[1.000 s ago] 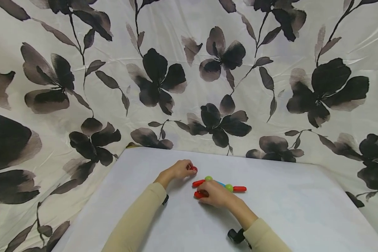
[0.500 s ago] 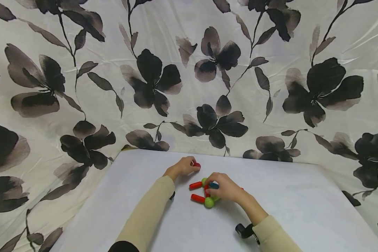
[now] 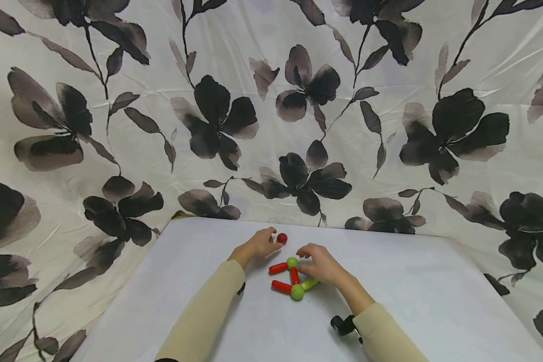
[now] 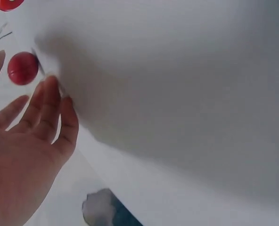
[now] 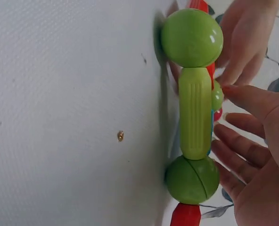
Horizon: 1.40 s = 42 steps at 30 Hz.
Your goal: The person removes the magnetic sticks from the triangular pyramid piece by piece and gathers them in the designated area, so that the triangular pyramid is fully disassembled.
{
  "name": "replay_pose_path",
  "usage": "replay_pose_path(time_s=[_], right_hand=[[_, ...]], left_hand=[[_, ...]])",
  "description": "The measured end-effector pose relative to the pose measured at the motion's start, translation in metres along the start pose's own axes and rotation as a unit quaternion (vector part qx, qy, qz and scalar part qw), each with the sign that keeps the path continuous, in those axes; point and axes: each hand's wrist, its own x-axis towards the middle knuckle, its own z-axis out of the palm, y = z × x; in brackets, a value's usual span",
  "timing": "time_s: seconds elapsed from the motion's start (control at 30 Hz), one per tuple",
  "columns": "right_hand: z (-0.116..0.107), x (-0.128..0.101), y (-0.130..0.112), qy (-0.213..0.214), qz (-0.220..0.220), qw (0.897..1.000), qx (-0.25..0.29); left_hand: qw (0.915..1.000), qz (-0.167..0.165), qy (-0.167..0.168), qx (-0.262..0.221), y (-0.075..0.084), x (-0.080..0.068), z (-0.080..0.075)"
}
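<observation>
A red ball (image 3: 282, 238) rests on the white table near the fingertips of my left hand (image 3: 255, 246). In the left wrist view, a gap shows between the ball (image 4: 23, 68) and the loosely spread fingers. Nearer me lies a joined figure of building sticks and balls: red sticks (image 3: 281, 286), light green balls (image 3: 297, 292) and a light green stick (image 3: 310, 283). My right hand (image 3: 323, 264) is beside its right side, fingers apart and relaxed, partly hiding it. In the right wrist view, the thumb tip is close to a green ball (image 5: 217, 96), with a blue stick (image 5: 211, 132) behind the green stick.
The white table (image 3: 416, 301) reaches back to a flower-printed cloth (image 3: 235, 50). A black wrist camera (image 3: 342, 326) is strapped at the right wrist. A small brown speck (image 5: 120, 136) shows on the table.
The joined figure has been turned so its red sticks point left, and my right hand has let go of it. My left fingers have loosened from the red ball.
</observation>
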Motion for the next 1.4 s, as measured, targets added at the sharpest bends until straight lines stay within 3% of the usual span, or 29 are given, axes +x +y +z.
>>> replay_pose_path(time_s=[0.2,0.4,0.5,0.87,1.4], right_hand=[[0.003,0.004,-0.003,0.003,0.032,0.999,0.001],[0.01,0.006,-0.006,-0.005,0.032,0.999,-0.003],[0.011,0.008,-0.005,-0.006,0.042,0.999,-0.005],[0.018,0.013,-0.001,0.002,0.06,0.998,0.012],[0.017,0.017,0.003,-0.012,0.048,0.999,0.011]], left_hand=[[0.9985,0.048,-0.022,0.016,-0.009,-0.034,-0.014],[0.9959,0.083,-0.037,0.004,-0.017,-0.068,-0.01],[0.9944,0.094,-0.044,-0.014,-0.018,-0.074,-0.006],[0.9919,0.114,-0.045,-0.032,-0.014,-0.078,0.002],[0.9964,0.067,-0.035,-0.038,-0.016,-0.062,0.01]])
